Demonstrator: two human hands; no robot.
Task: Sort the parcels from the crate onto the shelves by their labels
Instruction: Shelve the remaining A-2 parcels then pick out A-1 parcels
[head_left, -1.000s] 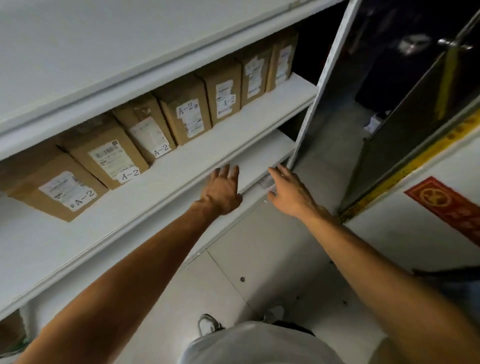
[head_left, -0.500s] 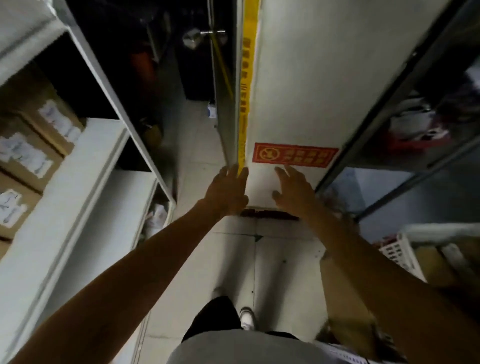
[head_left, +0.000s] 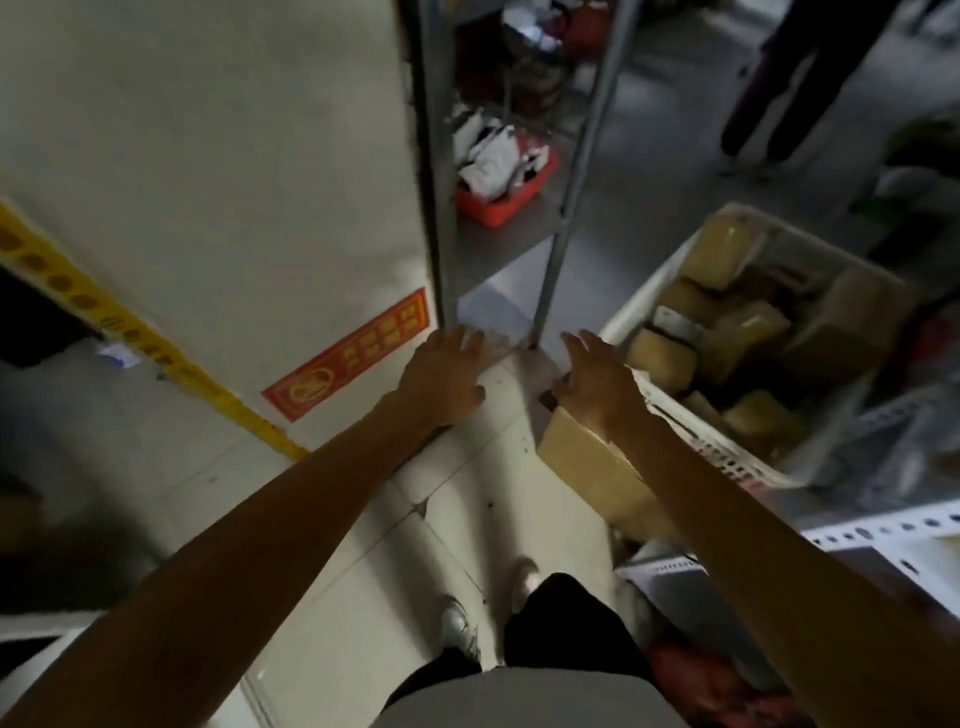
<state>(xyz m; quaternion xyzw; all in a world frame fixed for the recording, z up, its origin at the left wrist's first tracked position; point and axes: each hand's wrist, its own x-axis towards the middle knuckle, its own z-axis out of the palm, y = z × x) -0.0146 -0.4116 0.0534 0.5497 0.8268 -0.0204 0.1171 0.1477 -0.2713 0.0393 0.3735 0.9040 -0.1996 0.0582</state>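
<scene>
A white plastic crate (head_left: 691, 436) stands on the floor at the right, filled with several brown taped parcels (head_left: 748, 332). A larger cardboard box (head_left: 587, 467) lies on the floor against the crate's near left side. My right hand (head_left: 597, 384) hovers over that box's far corner, just left of the crate rim, fingers spread and empty. My left hand (head_left: 447, 374) is stretched out beside it over the floor tiles, fingers relaxed, holding nothing. The labelled shelves are out of view.
A white wall panel with a red sign (head_left: 348, 353) and yellow tape (head_left: 145, 338) stands at the left. A grey metal rack (head_left: 561, 208) holds a red basket (head_left: 509, 197) of packets behind it. A person's legs (head_left: 789, 88) stand at the far right. A perforated white shelf rail (head_left: 852, 530) runs near right.
The view has swung right, away from the shelf of A-2 boxes, past the wall sign, to the crate. Both empty hands stay stretched out in front.
</scene>
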